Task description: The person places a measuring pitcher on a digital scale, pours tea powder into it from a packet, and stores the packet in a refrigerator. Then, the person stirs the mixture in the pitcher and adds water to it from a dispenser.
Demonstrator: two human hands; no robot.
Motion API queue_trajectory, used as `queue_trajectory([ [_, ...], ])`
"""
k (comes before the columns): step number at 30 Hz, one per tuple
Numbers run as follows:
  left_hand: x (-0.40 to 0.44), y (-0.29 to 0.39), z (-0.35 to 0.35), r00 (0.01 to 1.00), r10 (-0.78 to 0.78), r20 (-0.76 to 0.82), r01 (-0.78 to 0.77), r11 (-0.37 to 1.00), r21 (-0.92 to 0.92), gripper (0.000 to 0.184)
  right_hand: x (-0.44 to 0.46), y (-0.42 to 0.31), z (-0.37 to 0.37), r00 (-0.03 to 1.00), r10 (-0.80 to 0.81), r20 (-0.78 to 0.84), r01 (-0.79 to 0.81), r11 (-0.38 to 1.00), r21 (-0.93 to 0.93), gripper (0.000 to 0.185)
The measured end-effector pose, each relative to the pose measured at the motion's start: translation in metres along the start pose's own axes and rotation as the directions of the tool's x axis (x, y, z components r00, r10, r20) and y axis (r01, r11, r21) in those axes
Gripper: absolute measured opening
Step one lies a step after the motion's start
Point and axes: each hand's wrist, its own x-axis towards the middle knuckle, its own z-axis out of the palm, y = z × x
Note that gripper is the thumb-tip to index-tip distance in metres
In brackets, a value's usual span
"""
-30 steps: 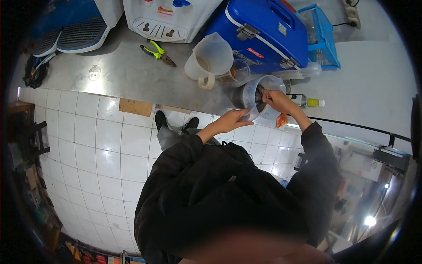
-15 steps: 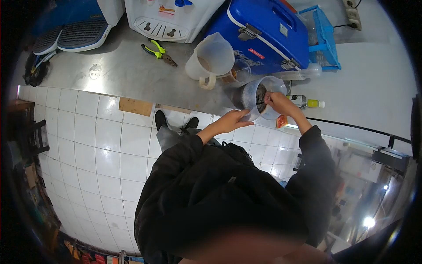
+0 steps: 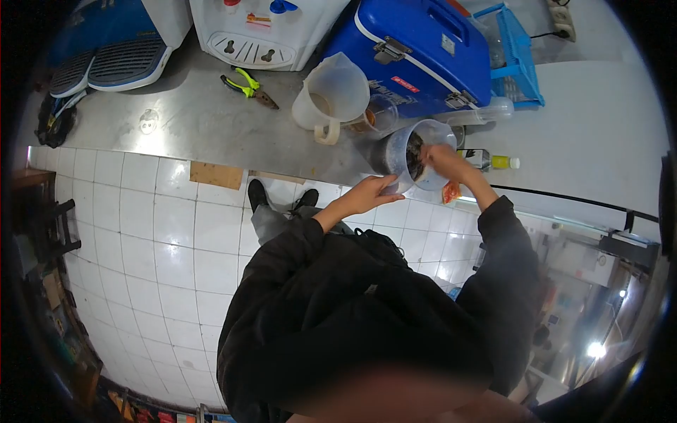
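A translucent plastic tub [image 3: 397, 156] with dark contents [image 3: 415, 155] stands tilted at the counter's front edge. My left hand [image 3: 370, 195] grips its near side, thumb up along the wall and fingers beneath. Over the mouth of the tub is my right hand [image 3: 446, 163], blurred by motion, its fingers closed in a pinch. A thin dark utensil showed in that pinch a moment ago; now it is hard to make out. Left of the tub stand a white plastic measuring jug [image 3: 338, 92] and a small clear cup [image 3: 381, 114] with brown residue.
A blue cooler box [image 3: 416, 56] sits behind the tub. Pliers with green handles [image 3: 248, 86] lie on the steel counter [image 3: 190, 120]. At the right are a bottle with a yellow cap [image 3: 493, 161] and a blue basket [image 3: 518, 63]. A white water dispenser [image 3: 261, 35] stands at the back.
My right hand has shifted slightly within the tub's mouth and is now blurred, and the dark contents look stirred around. My left hand keeps its grip. The view has moved slightly.
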Motion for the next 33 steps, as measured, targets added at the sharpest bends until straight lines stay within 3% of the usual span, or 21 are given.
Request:
queue_trajectory([
  [1, -0.001, 0.0, 0.0, 1.0, -0.002, 0.01, 0.002, 1.0, -0.001, 0.057, 0.002, -0.002, 0.002, 1.0, 0.0, 0.002, 0.0, 1.0, 0.005, 0.011],
  [3, -0.001, 0.0, 0.002, 1.0, 0.007, 0.0, -0.007, 1.0, -0.01, 0.056, 0.007, -0.006, -0.004, 0.942, 0.131, -0.311, -0.125, 0.991, 0.038, 0.011],
  [4, -0.001, -0.001, 0.002, 1.0, 0.014, -0.011, -0.014, 1.0, -0.018, 0.055, 0.005, -0.011, -0.008, 0.942, 0.129, -0.31, -0.123, 0.992, 0.036, 0.011],
  [6, 0.0, -0.001, 0.001, 1.0, 0.021, -0.016, -0.021, 1.0, -0.01, 0.053, 0.0, -0.02, -0.012, 0.997, -0.003, 0.08, -0.01, 0.986, 0.164, 0.012],
  [7, -0.002, 0.0, 0.001, 0.999, 0.029, -0.014, -0.03, 1.0, -0.005, 0.051, 0.002, -0.017, -0.01, 0.997, -0.005, 0.082, -0.009, 0.986, 0.166, 0.012],
  [9, -0.002, 0.002, 0.001, 1.0, -0.002, 0.002, 0.002, 1.0, -0.013, 0.05, 0.006, -0.012, -0.009, 0.953, 0.126, -0.276, -0.157, 0.983, -0.094, 0.012],
  [10, -0.001, 0.002, 0.0, 0.999, -0.031, 0.016, 0.031, 0.999, -0.02, 0.049, 0.004, -0.015, -0.01, 0.953, 0.126, -0.277, -0.158, 0.983, -0.096, 0.012],
  [12, 0.001, 0.002, -0.001, 0.999, -0.03, 0.016, 0.03, 0.999, -0.011, 0.048, 0.002, -0.023, -0.009, 0.997, 0.037, -0.069, -0.011, 0.936, 0.353, 0.012],
  [13, -0.001, 0.002, 0.0, 0.999, -0.036, 0.021, 0.036, 0.999, -0.004, 0.048, 0.002, -0.016, -0.007, 0.997, 0.037, -0.067, -0.011, 0.935, 0.355, 0.012],
  [15, -0.003, 0.003, -0.001, 0.998, -0.046, 0.033, 0.047, 0.999, -0.023, 0.048, 0.003, -0.001, -0.008, 0.99, 0.117, -0.073, -0.122, 0.991, -0.055, 0.012],
  [16, -0.002, 0.004, -0.001, 0.998, -0.052, 0.041, 0.053, 0.998, -0.042, 0.048, 0.003, -0.003, -0.007, 0.99, 0.119, -0.075, -0.124, 0.991, -0.058, 0.012],
  [18, -0.001, 0.0, 0.003, 1.0, -0.012, 0.01, 0.013, 0.999, -0.051, 0.049, 0.003, -0.012, -0.005, 0.965, 0.046, -0.259, 0.024, 0.965, 0.26, 0.012],
  [21, -0.002, -0.005, 0.004, 0.999, 0.019, -0.026, -0.02, 0.999, -0.039, 0.052, -0.002, -0.002, -0.002, 1.0, 0.012, 0.01, -0.012, 1.0, 0.006, 0.011],
  [22, -0.002, -0.004, 0.005, 0.999, 0.024, -0.029, -0.025, 0.999, -0.024, 0.053, -0.002, -0.005, -0.001, 1.0, 0.016, 0.009, -0.016, 1.0, 0.01, 0.011],
  [24, -0.001, -0.001, 0.003, 1.0, 0.02, -0.022, -0.02, 1.0, -0.016, 0.055, 0.003, -0.011, -0.012, 0.937, 0.106, -0.333, -0.082, 0.993, 0.087, 0.011],
  [25, -0.001, 0.0, 0.003, 1.0, 0.003, -0.012, -0.003, 1.0, -0.01, 0.056, 0.001, -0.016, -0.015, 0.937, 0.107, -0.332, -0.083, 0.993, 0.084, 0.011],
  [27, -0.002, 0.001, 0.001, 1.0, 0.012, -0.016, -0.012, 1.0, -0.011, 0.056, -0.001, -0.023, -0.018, 0.983, 0.005, 0.181, -0.048, 0.971, 0.233, 0.012],
  [28, -0.002, 0.001, 0.001, 1.0, 0.018, -0.019, -0.019, 1.0, -0.014, 0.056, 0.001, -0.013, -0.014, 0.984, 0.004, 0.18, -0.047, 0.971, 0.235, 0.012],
  [30, -0.004, 0.0, 0.002, 1.0, 0.008, -0.007, -0.008, 1.0, -0.018, 0.055, 0.005, 0.0, -0.013, 0.977, 0.117, -0.179, -0.149, 0.972, -0.18, 0.012],
  [31, -0.001, 0.0, 0.002, 1.0, 0.004, -0.006, -0.004, 1.0, -0.023, 0.054, 0.005, -0.005, -0.016, 0.977, 0.116, -0.182, -0.15, 0.971, -0.187, 0.012],
  [33, -0.001, 0.0, 0.004, 1.0, 0.008, -0.013, -0.008, 1.0, -0.017, 0.053, 0.002, -0.025, -0.017, 0.989, 0.07, -0.132, -0.029, 0.958, 0.284, 0.012],
])
